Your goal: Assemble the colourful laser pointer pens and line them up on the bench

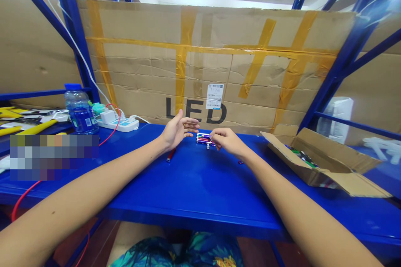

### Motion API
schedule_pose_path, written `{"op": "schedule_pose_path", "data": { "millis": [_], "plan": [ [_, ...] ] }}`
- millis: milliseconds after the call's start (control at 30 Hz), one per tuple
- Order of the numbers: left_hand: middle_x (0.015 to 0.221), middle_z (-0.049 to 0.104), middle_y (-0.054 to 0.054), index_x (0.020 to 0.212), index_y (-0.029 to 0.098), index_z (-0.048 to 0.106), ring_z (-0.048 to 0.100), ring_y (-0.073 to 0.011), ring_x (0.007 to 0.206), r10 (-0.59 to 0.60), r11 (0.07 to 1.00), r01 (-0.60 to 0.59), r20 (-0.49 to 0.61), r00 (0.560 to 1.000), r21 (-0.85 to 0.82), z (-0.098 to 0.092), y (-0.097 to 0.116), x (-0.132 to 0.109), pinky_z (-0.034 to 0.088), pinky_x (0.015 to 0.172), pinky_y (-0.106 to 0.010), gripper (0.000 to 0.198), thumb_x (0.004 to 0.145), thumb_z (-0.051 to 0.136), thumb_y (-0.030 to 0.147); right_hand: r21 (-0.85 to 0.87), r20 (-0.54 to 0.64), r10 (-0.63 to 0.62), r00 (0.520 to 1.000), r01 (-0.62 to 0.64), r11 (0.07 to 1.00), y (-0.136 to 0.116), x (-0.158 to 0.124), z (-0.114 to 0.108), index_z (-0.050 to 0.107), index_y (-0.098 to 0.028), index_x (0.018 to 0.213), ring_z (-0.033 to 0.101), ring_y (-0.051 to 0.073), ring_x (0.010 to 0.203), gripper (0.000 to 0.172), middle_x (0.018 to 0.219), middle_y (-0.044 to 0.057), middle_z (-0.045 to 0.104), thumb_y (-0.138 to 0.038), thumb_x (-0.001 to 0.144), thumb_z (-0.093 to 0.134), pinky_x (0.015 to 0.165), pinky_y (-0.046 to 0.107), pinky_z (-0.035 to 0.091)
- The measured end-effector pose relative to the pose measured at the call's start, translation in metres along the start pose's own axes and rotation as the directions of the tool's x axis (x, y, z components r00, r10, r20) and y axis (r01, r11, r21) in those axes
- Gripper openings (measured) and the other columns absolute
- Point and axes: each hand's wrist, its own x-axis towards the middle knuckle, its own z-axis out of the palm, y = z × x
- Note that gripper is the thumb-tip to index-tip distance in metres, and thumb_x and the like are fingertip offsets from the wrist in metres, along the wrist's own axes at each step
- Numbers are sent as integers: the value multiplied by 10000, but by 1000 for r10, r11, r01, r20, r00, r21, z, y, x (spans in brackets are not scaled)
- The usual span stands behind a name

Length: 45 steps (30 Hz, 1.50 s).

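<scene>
Two bare hands reach over the blue table [188, 192]. The left hand [179, 130] is loosely spread; the right hand [227, 139] curls over the right end of some shiny coloured sticks [203, 138], hiding whether it pinches them. The left wrist overlaps a red strip [171, 155]. Farther right, the cardboard box [338, 150] partly conceals its contents; pixelation masks the table's left.

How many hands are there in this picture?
2. The left hand is open, just left of the shiny colourful pieces; the right hand has its fingers curled at their right end. Part of the left side is blurred out, so more could be hidden there.
</scene>
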Motion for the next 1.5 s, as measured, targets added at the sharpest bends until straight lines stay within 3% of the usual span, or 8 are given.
{"op": "schedule_pose_path", "data": {
  "millis": [267, 467, 667, 1033, 1500],
  "plan": [
    [989, 703, -157, 951, 119, 707, 642, -253, 916, -19, 999, 19, -6, 1000, -27, 2, 0, 0, 469, 755, -341, 710, 870, 336, 719, -31, -12, 7, 1000, -7, 999, -2, -1, 0, 589, -172, 672, 474, 119, 471, 177, 482, -42, 481, -310, 759, 519, 495, 258, 360],
    [998, 699, -168, 955, 113, 707, 630, -276, 954, -29, 999, 28, -34, 999, -32, 3, 0, -1, 465, 775, -358, 708, 868, 345, 715, 35, -41, -6, 999, 7, 999, -2, -1, -2, 579, -178, 646, 467, 117, 460, 171, 472, -44, 467, -288, 752, 501, 508, 266, 365],
    [1013, 701, -164, 955, 123, 711, 623, -289, 981, -24, 1000, 23, -21, 1000, -19, 0, 0, 1, 454, 811, -383, 717, 875, 317, 716, 100, -16, 12, 1000, -11, 995, 0, 0, -1, 702, -139, 801, 445, 116, 488, 222, 499, -39, 481, -276, 716, 549, 502, 266, 362],
    [1007, 704, -157, 953, 126, 717, 628, -275, 953, -16, 1000, 16, 2, 1000, -24, 0, 0, 1, 449, 791, -366, 712, 865, 340, 724, -92, -69, 71, 995, -77, 993, -7, -3, -2, 734, -138, 768, 434, 110, 495, 257, 546, -14, 533, -305, 726, 543, 511, 265, 345],
    [985, 707, -142, 940, 134, 717, 624, -268, 936, -16, 999, 16, 2, 1000, -27, 1, 0, 0, 447, 792, -368, 697, 873, 337, 714, -89, -75, 64, 995, -71, 994, -12, -4, -1, 742, -127, 790, 434, 115, 513, 274, 575, -8, 546, -318, 721, 557, 525, 269, 345]
  ]
}}
